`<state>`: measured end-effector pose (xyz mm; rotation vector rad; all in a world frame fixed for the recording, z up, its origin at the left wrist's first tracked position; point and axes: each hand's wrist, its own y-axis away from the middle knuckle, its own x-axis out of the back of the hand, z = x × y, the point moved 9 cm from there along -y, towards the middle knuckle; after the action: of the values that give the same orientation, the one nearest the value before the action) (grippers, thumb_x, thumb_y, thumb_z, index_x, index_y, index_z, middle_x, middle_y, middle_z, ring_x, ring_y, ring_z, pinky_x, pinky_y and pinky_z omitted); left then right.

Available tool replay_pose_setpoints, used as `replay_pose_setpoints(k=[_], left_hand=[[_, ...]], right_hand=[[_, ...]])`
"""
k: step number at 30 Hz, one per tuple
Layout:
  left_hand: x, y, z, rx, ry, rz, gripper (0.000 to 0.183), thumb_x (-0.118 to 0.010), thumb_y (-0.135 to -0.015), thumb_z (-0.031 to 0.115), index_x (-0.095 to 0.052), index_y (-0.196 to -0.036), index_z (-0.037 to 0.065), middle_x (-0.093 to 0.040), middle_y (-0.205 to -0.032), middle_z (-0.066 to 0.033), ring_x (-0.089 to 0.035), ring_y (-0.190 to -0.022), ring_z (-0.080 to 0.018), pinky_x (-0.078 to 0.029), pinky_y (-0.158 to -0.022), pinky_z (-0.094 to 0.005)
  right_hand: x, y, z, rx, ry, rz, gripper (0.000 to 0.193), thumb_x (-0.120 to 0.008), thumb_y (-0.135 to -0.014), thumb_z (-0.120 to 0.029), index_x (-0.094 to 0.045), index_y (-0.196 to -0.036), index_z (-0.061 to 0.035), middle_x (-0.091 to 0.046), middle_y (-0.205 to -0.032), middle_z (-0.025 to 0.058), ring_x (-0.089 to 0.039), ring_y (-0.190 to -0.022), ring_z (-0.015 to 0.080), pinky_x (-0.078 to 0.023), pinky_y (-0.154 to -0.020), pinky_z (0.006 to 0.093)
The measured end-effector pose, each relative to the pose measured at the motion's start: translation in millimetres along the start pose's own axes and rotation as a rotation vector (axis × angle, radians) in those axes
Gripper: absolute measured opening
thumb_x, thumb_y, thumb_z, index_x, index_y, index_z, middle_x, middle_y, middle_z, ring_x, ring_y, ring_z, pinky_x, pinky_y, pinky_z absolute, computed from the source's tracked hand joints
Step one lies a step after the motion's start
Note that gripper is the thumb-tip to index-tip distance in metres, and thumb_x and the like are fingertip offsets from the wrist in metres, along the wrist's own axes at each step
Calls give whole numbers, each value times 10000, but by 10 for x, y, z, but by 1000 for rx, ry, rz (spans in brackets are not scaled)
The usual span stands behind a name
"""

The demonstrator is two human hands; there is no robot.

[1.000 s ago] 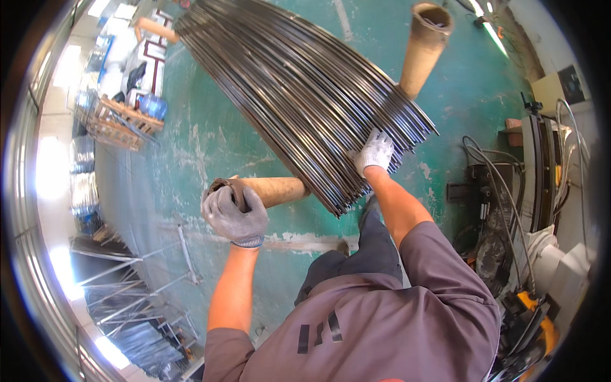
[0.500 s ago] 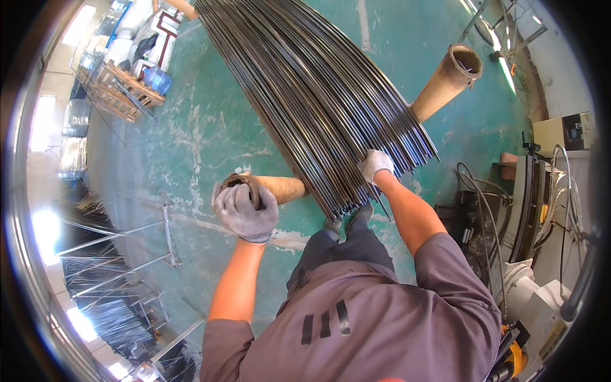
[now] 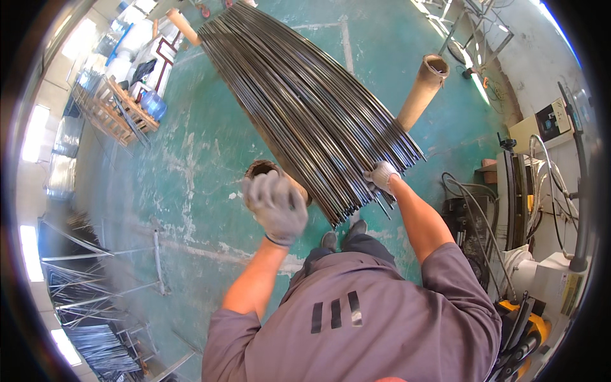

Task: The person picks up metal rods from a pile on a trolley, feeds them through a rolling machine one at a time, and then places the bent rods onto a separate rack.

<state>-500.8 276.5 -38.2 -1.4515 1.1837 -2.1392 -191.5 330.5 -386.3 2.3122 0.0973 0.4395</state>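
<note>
long dark metal rods lie bundled before the person. the white-gloved right hand curls its grip at their near ends, any hold unclear; the blurred grey-gloved left hand, grip loosely open, overlaps a tan cylindrical tube.

From afar, I watched through the left head-worn fisheye, which looked down and forward, close above the grey shirt and farther from the metal rods and green floor, bending edges toward its rim.
</note>
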Motion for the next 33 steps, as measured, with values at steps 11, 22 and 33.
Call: replay_pose_setpoints(k=[11, 22, 33], left_hand=[[-2138, 2328, -204, 1035, 1062, -740, 245, -716, -996, 188, -682, -1171, 20, -722, -1061, -69, -687, -966, -193, -577, -863, -352], [-2224, 2518, 949, 1884, 1894, -1038, 56, -612, -990, 56, -627, -1003, 5, -667, -871, -136, -656, -830, -304, -575, -937, -526], [-1338, 1291, 2348, 1397, 2033, -1220, 101, -619, -999, 65, -652, -1089, 33, -684, -1001, -122, -644, -953, -295, -490, -1069, -543]], right_hand=[[-134, 3163, 1140, -202, 528, 329, 511, -788, -886, -481, -737, -1036, 5, -733, -958, 276, -712, -929, 454, -568, -807, 496], [-1315, 5709, 2794, -313, 628, 1080, 232, -810, -765, -257, -646, -793, -95, -657, -734, 164, -667, -725, 414, -525, -650, 524], [-927, 7397, 4882, -836, 425, 1393, 100, -615, -814, -47, -646, -909, -36, -674, -988, 217, -630, -986, 418, -496, -903, 498]])
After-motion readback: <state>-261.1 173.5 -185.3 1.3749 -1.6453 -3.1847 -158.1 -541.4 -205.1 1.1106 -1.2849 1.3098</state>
